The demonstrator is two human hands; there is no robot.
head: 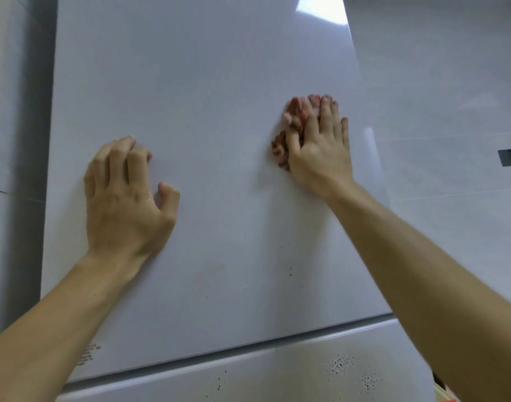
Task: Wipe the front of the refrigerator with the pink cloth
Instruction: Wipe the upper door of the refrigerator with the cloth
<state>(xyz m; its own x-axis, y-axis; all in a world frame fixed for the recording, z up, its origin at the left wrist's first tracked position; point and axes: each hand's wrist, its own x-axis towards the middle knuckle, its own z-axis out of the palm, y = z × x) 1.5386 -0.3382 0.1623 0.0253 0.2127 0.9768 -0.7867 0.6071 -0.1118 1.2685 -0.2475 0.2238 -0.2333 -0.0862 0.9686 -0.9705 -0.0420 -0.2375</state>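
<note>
The white refrigerator's upper door [213, 82] fills most of the view. My right hand [321, 149] presses a crumpled pink cloth [289, 132] flat against the door near its right edge; the cloth shows above and to the left of my fingers, and the rest is hidden under my palm. My left hand [124, 198] rests on the door's left half with fingers bent and apart, holding nothing. Small dark specks [290, 271] dot the door's lower part.
A gap [219, 355] separates the upper door from the lower door [277, 381], which also carries dark specks. A grey wall [13, 140] stands to the left. Pale wall tiles [451, 97] lie to the right, with a dark patch [510, 157].
</note>
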